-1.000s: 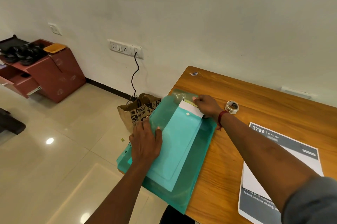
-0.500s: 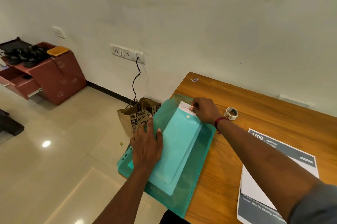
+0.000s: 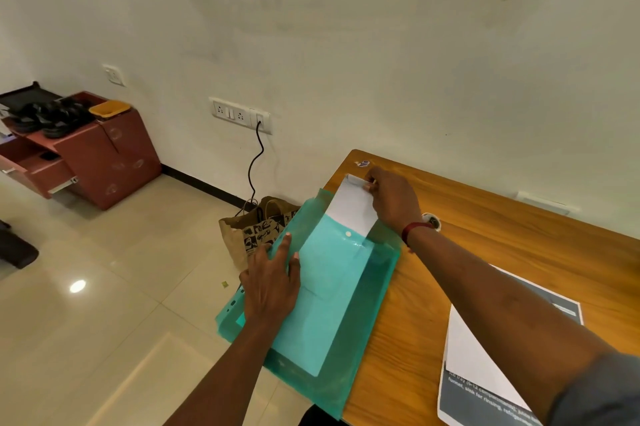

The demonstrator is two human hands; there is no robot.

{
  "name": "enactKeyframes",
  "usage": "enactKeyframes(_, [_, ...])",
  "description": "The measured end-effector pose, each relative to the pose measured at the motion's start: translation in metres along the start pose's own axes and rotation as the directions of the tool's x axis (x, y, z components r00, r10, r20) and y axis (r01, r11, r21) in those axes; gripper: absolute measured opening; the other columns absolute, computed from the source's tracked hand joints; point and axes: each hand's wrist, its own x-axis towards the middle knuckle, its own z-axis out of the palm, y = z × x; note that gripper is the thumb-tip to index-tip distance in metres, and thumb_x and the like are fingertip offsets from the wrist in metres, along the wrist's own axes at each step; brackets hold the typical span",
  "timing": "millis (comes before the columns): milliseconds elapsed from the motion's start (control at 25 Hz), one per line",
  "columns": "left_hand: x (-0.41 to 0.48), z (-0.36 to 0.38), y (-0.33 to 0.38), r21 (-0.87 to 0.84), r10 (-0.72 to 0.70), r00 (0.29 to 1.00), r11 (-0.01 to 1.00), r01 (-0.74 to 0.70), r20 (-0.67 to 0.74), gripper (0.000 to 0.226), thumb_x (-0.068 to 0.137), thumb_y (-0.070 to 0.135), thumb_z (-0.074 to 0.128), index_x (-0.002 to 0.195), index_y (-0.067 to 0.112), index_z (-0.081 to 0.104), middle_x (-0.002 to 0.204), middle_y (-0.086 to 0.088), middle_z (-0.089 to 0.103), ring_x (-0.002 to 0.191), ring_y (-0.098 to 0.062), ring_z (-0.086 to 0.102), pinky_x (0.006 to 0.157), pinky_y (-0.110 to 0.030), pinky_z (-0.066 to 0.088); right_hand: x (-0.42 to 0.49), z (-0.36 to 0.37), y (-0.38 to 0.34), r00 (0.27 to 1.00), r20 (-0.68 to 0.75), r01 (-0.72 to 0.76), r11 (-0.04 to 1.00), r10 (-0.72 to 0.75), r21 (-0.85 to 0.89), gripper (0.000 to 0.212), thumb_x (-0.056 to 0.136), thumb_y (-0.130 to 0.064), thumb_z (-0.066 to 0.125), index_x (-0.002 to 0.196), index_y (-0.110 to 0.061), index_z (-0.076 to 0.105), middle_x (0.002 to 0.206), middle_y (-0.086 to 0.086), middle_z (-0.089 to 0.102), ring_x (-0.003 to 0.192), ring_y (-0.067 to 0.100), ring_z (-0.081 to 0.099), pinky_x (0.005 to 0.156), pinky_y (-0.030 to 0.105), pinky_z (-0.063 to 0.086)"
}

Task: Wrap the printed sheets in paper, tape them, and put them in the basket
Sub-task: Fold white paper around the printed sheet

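While the green folder [image 3: 363, 339] is held overhanging the table's [image 3: 485, 252] left edge, a white sheet [image 3: 351, 209] is drawn farther out of it than a moment ago. Wrapping paper is probably being freed, so wrapping is judged not begun. The printed sheets [image 3: 478, 363] are left at the near right edge, well apart from both hands. The folder is pressed by the spread left hand [image 3: 272, 282]. The white sheet's far edge is pinched by the right hand [image 3: 394, 200].

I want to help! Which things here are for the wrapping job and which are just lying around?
For the job: white paper sheet, translucent green plastic folder, small tape roll, grey-and-white printed sheet.
Lying about: red cabinet, black shoes, yellow plastic tub, black cable.
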Motion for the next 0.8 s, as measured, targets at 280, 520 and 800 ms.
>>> enactKeyframes(280, [0.004, 0.007, -0.001, 0.057, -0.012, 0.999, 0.998, 0.01, 0.03, 0.052, 0.097, 0.054, 0.032, 0.146, 0.036, 0.034, 0.13, -0.009, 0.048, 0.117, -0.026, 0.047, 0.096, -0.05, 0.043, -0.003, -0.031, -0.011, 0.908, -0.19, 0.337, 0.921, -0.372, -0.193, 0.033, 0.083, 0.005, 0.064, 0.111, -0.011, 0.063, 0.096, 0.011, 0.062, 0.077, 0.028, 0.058, 0.053, 0.033, 0.049])
enactKeyframes(520, [0.008, -0.001, 0.006, 0.085, 0.005, 1.0, 0.996, -0.007, 0.019, 0.051, 0.097, 0.05, 0.037, 0.145, 0.032, 0.037, 0.133, -0.011, 0.048, 0.12, -0.027, 0.047, 0.095, -0.055, 0.04, -0.007, -0.054, -0.026, 0.785, -0.322, 0.454, 0.845, -0.53, -0.284, 0.039, 0.078, 0.011, 0.065, 0.113, -0.008, 0.066, 0.089, 0.012, 0.06, 0.074, 0.027, 0.055, 0.046, 0.031, 0.045])
enactKeyframes(800, [0.019, -0.02, 0.027, 0.042, 0.026, 0.999, 0.999, -0.027, 0.021, 0.051, 0.098, 0.048, 0.037, 0.146, 0.032, 0.035, 0.144, -0.011, 0.042, 0.13, -0.03, 0.04, 0.101, -0.061, 0.035, -0.012, -0.078, -0.035, 0.683, -0.509, 0.44, 0.852, -0.523, -0.285, 0.035, 0.081, 0.013, 0.062, 0.111, -0.006, 0.068, 0.087, 0.013, 0.062, 0.074, 0.026, 0.057, 0.051, 0.035, 0.05])
